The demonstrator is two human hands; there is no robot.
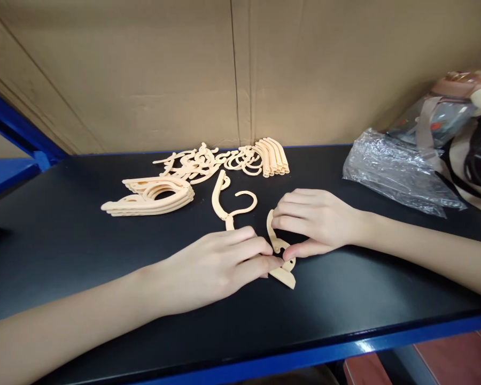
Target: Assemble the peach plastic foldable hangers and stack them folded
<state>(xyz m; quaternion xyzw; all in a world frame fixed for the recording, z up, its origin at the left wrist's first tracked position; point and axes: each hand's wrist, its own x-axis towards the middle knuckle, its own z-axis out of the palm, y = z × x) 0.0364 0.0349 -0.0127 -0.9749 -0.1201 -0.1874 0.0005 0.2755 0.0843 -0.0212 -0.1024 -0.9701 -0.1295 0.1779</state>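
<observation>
A cream plastic folding hanger (219,200) lies on the black table with its hook (252,202) pointing right. My left hand (220,267) is closed over the hanger's near arm, whose end (284,277) sticks out past the fingertips. Just to the right, my right hand (315,222) pinches a loose curved hanger piece (271,230) against that arm's end. Its thumb almost meets my left index finger near a small hole in the plastic. Where exactly the two parts touch is partly hidden by my fingers.
Behind to the left lies a stack of hangers (156,206). Loose hooks and small pieces (196,163) are heaped at the back, beside a row of curved arms (271,156). Clear plastic bags (393,171) and a strapped bottle (444,115) stand right. Cardboard (144,69) walls the back.
</observation>
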